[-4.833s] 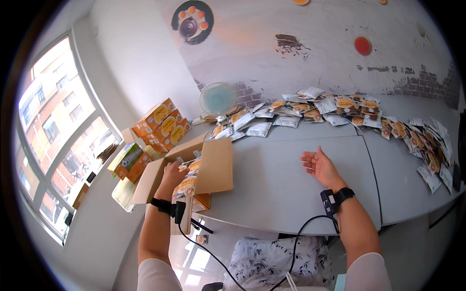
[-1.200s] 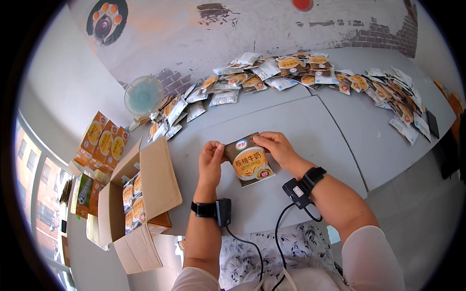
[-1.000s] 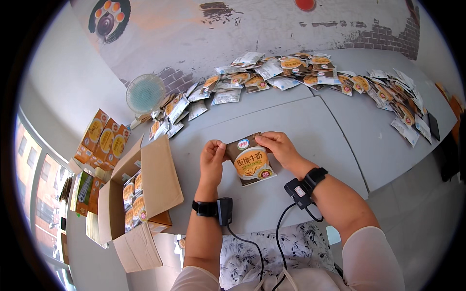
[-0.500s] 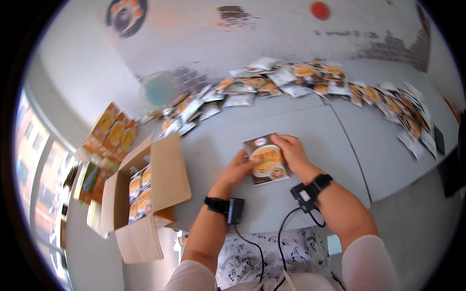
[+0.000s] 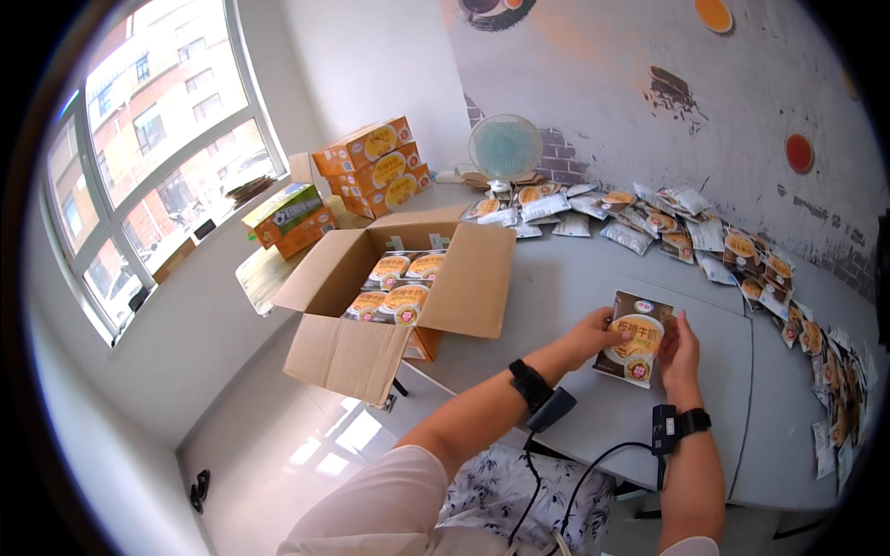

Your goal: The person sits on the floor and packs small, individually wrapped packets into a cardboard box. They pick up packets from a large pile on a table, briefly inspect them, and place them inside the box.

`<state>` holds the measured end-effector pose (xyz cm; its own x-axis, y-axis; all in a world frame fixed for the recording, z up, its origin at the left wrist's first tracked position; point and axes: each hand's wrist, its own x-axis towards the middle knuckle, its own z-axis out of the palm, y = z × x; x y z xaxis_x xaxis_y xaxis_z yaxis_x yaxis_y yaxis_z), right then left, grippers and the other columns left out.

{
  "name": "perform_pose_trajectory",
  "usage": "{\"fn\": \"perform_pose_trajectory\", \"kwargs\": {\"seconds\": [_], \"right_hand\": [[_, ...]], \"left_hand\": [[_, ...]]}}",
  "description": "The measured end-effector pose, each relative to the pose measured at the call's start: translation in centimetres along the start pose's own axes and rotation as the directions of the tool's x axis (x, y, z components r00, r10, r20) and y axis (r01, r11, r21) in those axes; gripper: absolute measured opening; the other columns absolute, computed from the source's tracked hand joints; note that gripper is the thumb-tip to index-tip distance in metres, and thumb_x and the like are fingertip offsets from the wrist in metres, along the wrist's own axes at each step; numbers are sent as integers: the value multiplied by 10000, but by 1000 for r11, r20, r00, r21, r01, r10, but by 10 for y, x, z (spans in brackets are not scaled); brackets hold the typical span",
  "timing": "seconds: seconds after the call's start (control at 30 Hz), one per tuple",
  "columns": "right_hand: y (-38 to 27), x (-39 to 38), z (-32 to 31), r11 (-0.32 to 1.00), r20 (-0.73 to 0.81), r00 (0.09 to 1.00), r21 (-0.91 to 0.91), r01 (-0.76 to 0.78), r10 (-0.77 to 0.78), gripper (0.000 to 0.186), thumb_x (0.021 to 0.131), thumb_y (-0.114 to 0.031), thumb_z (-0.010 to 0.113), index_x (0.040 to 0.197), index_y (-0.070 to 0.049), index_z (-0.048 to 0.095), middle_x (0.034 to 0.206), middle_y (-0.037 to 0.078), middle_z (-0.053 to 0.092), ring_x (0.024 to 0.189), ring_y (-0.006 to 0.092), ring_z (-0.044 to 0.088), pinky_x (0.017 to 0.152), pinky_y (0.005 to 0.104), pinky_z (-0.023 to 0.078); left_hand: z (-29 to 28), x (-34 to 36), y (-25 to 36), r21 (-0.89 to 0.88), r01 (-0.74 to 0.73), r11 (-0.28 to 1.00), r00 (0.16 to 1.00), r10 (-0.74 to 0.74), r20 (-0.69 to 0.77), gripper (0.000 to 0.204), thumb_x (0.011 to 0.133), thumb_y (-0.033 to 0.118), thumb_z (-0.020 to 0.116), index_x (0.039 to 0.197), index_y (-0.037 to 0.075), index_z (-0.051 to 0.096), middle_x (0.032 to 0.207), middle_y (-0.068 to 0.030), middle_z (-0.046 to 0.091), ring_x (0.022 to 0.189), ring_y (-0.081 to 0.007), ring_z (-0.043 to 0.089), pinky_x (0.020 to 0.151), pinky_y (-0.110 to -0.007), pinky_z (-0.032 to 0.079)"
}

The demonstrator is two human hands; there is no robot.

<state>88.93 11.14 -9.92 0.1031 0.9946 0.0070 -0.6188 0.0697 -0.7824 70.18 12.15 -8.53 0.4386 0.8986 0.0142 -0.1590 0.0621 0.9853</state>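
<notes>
A flat brown food packet (image 5: 635,338) with a yellow bowl picture on its front is held upright above the grey table. On its left edge my left hand (image 5: 591,335) grips it, thumb lying over the front. My right hand (image 5: 681,357) is cupped round the right edge, fingers pointing up. To the left of my hands stands an open cardboard box (image 5: 477,278). Inside it, similar packets (image 5: 406,301) with yellow pictures are packed in rows. Each wrist wears a black strap with a small cabled device.
Many loose packets (image 5: 626,236) lie in a curved heap along the table's far and right sides. Orange cartons (image 5: 380,171) are stacked behind the box, near a round fan (image 5: 505,146). A green and orange carton (image 5: 289,218) sits by the window. Cables hang from my wrists.
My view has swung left, so the open box and window show more fully. Both hands still hold the packet. My right fingers have shifted from its top corner down along its right edge.
</notes>
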Motion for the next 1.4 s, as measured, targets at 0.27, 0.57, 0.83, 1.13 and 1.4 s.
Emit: {"fn": "perform_pose_trajectory", "kwargs": {"seconds": [0.27,0.57,0.83,1.13,1.4], "right_hand": [[-5,0,-10,992,72,991,-66,-105,110,494,884,-492,471,1034,-38,596,925,67,642,791,148,608,665,225,476],[-1,2,-11,993,93,989,-37,-113,116,465,897,-479,453,989,-49,603,903,55,641,745,121,609,629,210,482],[-3,4,-14,992,110,986,-45,-119,123,458,900,-468,452,985,-43,600,893,57,642,727,119,607,628,212,484],[-4,4,-18,994,97,990,-35,-103,106,461,898,-468,457,984,-37,595,894,68,645,728,121,605,643,224,486],[-4,5,-19,992,147,981,-20,-127,129,467,900,-467,451,996,-32,591,912,79,638,747,136,599,667,247,480]], "left_hand": [[-45,-36,116,-240,-169,956,963,108,-246,365,852,110,590,1154,-35,447,1055,-119,586,903,-195,610,808,-339,521],[-198,-106,191,31,-201,979,812,185,-554,228,873,108,563,1059,-6,499,986,-103,589,855,-205,619,765,-366,537],[-312,-140,151,96,-3,995,650,75,-756,180,843,63,586,981,-49,564,868,-143,621,725,-242,631,609,-391,535],[-311,-133,133,127,109,986,667,22,-745,183,824,27,584,986,-57,579,876,-164,637,734,-265,640,626,-413,537],[-329,-126,131,571,635,520,648,44,-760,287,754,197,696,856,-63,629,738,-116,624,628,-205,592,535,-333,482]]}}
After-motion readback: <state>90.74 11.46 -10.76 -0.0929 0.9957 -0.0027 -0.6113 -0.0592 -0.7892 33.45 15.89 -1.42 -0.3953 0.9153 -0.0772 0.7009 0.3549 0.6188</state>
